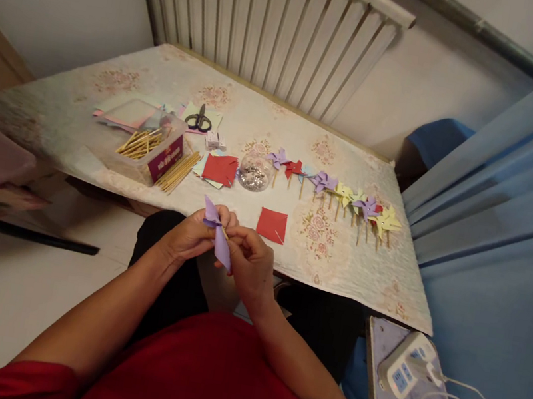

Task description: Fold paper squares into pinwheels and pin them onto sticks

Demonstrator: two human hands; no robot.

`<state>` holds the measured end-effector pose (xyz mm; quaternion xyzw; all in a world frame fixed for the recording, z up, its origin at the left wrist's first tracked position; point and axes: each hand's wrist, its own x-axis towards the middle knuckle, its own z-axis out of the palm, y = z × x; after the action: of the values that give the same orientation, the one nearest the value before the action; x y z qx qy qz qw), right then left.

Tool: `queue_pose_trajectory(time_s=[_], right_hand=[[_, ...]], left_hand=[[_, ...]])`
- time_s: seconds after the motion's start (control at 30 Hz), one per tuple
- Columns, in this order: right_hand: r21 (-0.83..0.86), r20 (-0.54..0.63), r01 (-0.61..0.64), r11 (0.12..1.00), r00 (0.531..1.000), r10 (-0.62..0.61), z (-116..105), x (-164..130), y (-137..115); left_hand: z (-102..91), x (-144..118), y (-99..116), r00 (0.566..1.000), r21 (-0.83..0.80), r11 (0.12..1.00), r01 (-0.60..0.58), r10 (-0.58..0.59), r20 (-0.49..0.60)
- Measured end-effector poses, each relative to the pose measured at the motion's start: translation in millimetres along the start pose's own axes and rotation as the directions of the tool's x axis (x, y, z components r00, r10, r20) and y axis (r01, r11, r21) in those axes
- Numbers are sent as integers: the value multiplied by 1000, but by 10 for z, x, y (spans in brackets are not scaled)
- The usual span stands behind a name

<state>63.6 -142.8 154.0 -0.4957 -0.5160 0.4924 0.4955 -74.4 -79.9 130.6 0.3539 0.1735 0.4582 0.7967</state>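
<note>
Purple paper pinwheel (pixel 218 236) pinched between both hands, held above the lap just off the near edge of the table (pixel 110 100). Left hand (pixel 193 235) grips its upper folds, right hand (pixel 249 261) grips the lower flap. Red paper square (pixel 271 224) lies on the table just beyond the right hand. Row of finished pinwheels (pixel 338 194) farther right. Scissors (pixel 199 120) far left-centre, wooden sticks (pixel 140 142) in a clear box.

Soft even indoor light, no glare, faint shadows on the table (pixel 109 107). Strong wide-angle bending at edges, dark top-right corner, slightly soft focus.
</note>
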Motion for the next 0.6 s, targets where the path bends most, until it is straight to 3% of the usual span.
queue_pose_trajectory(time_s=[0.13, 0.3, 0.6], right_hand=[[41, -18, -12, 999, 1000, 12, -53, 30, 46], [50, -30, -90, 995, 995, 91, -175, 81, 174], [6, -46, -279, 960, 959, 279, -460, 65, 438]], left_hand=[[-2, 24, 2, 999, -22, 999, -40, 39, -34], [-76, 94, -30, 983, 5, 1000, -19, 20, -183], [-181, 194, -109, 895, -12, 999, -52, 41, -444]])
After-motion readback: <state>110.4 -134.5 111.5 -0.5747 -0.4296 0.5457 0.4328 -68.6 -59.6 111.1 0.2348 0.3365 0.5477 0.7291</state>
